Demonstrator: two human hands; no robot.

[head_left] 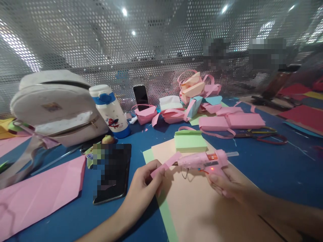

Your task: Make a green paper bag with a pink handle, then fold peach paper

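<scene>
My left hand [148, 179] pinches a short pink paper strip [166, 164] between thumb and fingers. My right hand [224, 181] is wrapped round the handle of a pink glue gun [194, 160], whose small red light is lit. The gun's nozzle points left and meets the strip, or sits just behind it; I cannot tell whether they touch. A clear glue stick [232, 154] pokes out of the gun's back end. Just beyond the gun lies a light green folded paper box [190, 143] with a pink strip curving behind it. Peach paper sheets [196, 208] lie under both hands.
A black phone [116, 178] lies left of my left hand. Behind it stand a Spider-Man bottle [111, 112] and a white backpack [58, 107]. Several pink paper boxes [213, 123] line the back, with scissors [264, 133] at right. A perforated metal screen [151, 40] closes the far side.
</scene>
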